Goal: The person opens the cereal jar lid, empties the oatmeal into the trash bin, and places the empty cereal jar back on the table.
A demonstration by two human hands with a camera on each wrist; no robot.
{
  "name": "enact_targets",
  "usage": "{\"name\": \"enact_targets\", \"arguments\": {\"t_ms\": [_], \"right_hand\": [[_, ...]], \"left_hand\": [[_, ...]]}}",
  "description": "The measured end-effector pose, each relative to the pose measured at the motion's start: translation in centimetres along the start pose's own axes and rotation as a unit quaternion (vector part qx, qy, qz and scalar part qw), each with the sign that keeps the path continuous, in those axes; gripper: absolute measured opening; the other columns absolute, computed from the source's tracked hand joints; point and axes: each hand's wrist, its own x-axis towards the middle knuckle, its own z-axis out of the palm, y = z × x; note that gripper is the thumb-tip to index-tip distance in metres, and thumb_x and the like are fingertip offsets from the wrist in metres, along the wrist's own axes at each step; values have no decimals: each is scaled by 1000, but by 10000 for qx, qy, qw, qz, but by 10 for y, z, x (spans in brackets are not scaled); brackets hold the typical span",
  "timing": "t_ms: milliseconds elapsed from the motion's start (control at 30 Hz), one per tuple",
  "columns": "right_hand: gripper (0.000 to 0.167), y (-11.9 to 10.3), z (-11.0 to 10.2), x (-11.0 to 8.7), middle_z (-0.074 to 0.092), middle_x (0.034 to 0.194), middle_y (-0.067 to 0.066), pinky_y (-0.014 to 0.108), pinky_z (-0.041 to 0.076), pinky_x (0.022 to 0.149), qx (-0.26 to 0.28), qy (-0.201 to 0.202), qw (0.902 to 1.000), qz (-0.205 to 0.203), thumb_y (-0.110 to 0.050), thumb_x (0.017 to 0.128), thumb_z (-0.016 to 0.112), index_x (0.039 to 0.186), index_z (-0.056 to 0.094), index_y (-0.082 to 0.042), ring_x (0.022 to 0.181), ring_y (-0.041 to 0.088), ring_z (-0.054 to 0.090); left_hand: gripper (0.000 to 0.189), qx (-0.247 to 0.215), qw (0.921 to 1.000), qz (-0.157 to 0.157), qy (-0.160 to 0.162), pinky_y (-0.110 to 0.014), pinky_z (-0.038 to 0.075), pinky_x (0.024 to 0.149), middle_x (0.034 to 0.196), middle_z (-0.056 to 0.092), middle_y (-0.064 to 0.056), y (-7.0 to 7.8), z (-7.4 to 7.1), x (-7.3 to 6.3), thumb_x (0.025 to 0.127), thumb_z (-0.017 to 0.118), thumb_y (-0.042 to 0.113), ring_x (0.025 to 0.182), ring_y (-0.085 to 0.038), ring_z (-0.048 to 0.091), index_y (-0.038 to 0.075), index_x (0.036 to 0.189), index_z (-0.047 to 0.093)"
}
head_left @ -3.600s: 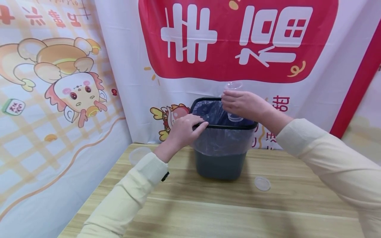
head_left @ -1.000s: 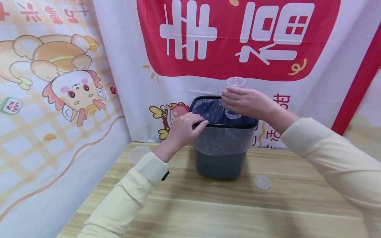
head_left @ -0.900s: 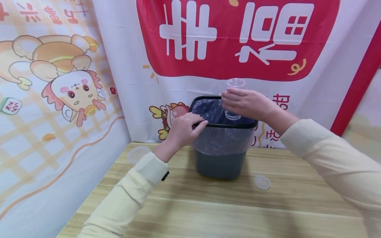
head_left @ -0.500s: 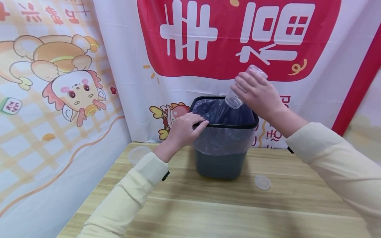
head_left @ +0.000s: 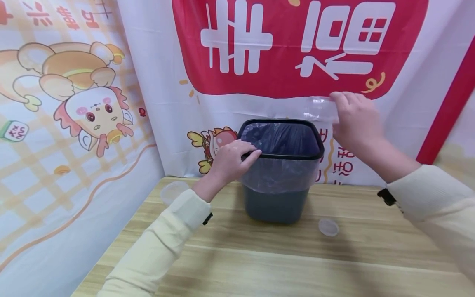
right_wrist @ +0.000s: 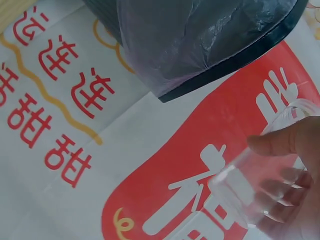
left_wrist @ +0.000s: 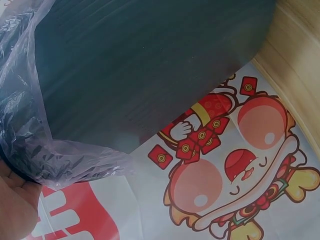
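My left hand (head_left: 231,161) grips the near left part of the black rim (head_left: 291,157) of a grey trash bin (head_left: 274,208), thumb on the outer side. A thin clear liner bag (head_left: 278,175) folds over that rim, and its inside looks dark blue. Up to the right of the bin, my right hand (head_left: 356,119) holds a clear plastic cup (head_left: 320,109) lying nearly level, one end pointing left. In the right wrist view the thumb and fingers wrap round the see-through cup (right_wrist: 240,185), outside the bin's edge.
On the wooden table (head_left: 259,268), a small round clear lid (head_left: 328,227) lies right of the bin. A larger round clear plastic piece (head_left: 173,192) sits at the left, partly behind the left sleeve. Printed cloths (head_left: 156,82) hang close behind and to the left.
My right hand has carried the cup from over the bin up and to the right, turning it from vertical through a slant to nearly level. The left hand stays on the rim.
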Motion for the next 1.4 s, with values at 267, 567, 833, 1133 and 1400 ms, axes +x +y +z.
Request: {"name": "enact_targets", "arguments": {"t_ms": [267,567,833,1133,1400], "right_hand": [[80,11,-16,-32,52,119,28,64,50,76,841,-965,9835,1277,-12,73,83,139,39,2,99,46,53],[72,18,-15,-66,53,120,27,59,53,73,1640,-1390,9617,1698,-23,77,84,130,42,4,104,45,52],[84,16,-11,-94,48,133,24,61,50,81,2271,-1594,9422,1877,-23,78,83,143,34,-4,114,46,51],[81,11,-2,-132,53,128,31,66,42,89,2728,-2034,9159,2130,-25,77,83,138,38,4,114,51,51],[82,-8,18,-164,54,124,34,63,44,89,2851,-2330,9033,2200,-30,74,85,133,40,5,111,51,54]], "left_hand": [[26,-41,10000,6,-14,-30,51,87,104,72,-2,0,1,-1,96,60,30,97,-16,65,11,106,76],[25,-64,9999,119,55,-30,51,86,101,72,-2,-1,0,0,96,60,29,96,-15,65,11,103,76],[26,-78,10000,48,27,-30,50,88,103,72,-2,0,0,0,96,60,30,98,-16,64,11,105,76],[26,-74,9998,136,102,-31,50,89,103,72,-3,0,0,1,96,61,30,98,-16,65,10,104,76],[28,-126,9999,65,68,-32,50,91,104,72,-4,0,0,0,96,60,30,100,-17,65,8,105,76]]}}
